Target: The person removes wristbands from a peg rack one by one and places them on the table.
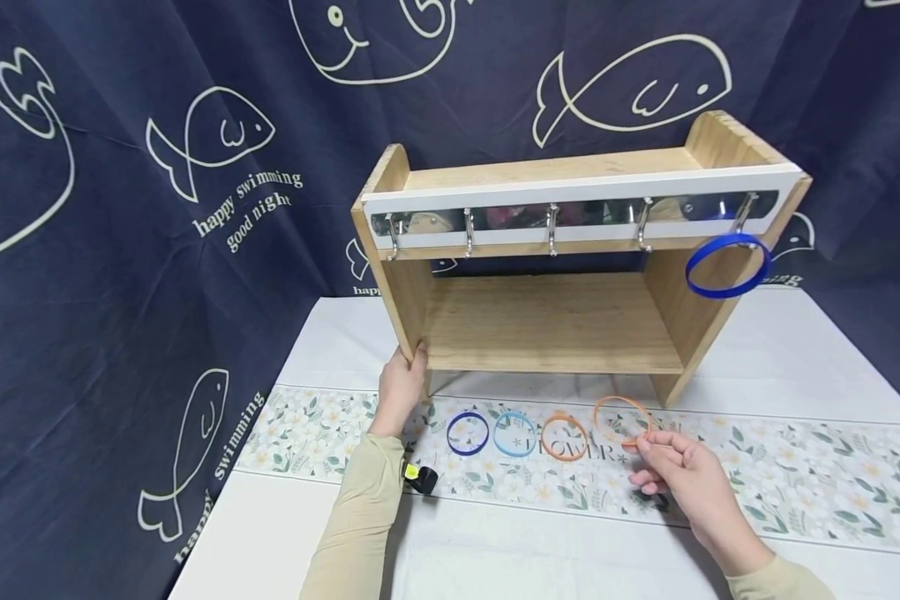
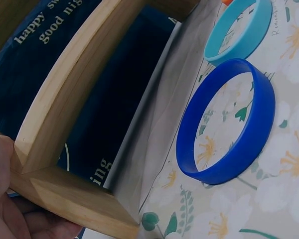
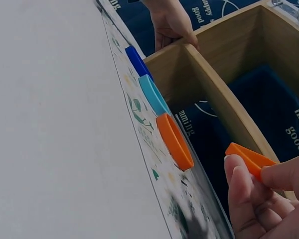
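Note:
My left hand [image 1: 400, 390] grips the lower left side of a wooden shelf [image 1: 555, 321], thumb at its front edge. Between thumb and fingers, my right hand [image 1: 686, 479] pinches an orange wristband [image 3: 245, 157], held up in front of the shelf's lower right part. On the floral strip lie a dark blue wristband [image 2: 229, 174], a light blue wristband [image 2: 263, 35] and another orange wristband [image 3: 173, 142], side by side in a row. One more blue wristband [image 1: 723, 293] hangs from the rightmost hook [image 1: 746, 212] of the shelf's front rail.
Several metal hooks [image 1: 552, 229] line the white front rail [image 1: 585, 188] of the shelf. The shelf stands on a white table [image 1: 495, 550] crossed by a floral strip [image 1: 832, 483]. A dark blue curtain [image 1: 82, 333] with fish drawings hangs behind and at the left.

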The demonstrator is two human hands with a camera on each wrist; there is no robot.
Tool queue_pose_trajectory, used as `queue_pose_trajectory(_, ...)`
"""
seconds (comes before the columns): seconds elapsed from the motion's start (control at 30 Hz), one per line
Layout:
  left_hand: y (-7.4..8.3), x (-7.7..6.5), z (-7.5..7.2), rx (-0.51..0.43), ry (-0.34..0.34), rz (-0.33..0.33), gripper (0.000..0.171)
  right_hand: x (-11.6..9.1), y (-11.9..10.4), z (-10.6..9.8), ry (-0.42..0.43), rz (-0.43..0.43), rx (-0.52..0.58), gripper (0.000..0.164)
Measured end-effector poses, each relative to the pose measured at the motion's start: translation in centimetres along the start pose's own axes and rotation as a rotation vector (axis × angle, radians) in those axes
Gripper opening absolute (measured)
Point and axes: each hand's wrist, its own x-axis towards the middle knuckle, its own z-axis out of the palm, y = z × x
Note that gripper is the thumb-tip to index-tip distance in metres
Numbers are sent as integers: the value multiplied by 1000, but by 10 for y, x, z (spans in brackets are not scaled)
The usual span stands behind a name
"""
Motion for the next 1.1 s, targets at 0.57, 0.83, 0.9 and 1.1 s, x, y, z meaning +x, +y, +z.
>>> queue_pose_trajectory(0.57,1,0,-1,-2,-8,-1,47,4,7,-2,-47,174,-138,32)
queue_pose_trajectory(0.83,0,0,-1,-9,-7,-1,47,5,8,-4,-62,216,-247,34)
queue_pose_trajectory(0.9,1,1,-1,-6,-7,-2,46,6,7,-5,-45,206,-291,35)
queue_pose_trajectory(1.1,1,1,0,3,-4,4,45,5,4,-9,9,169,-322,35)
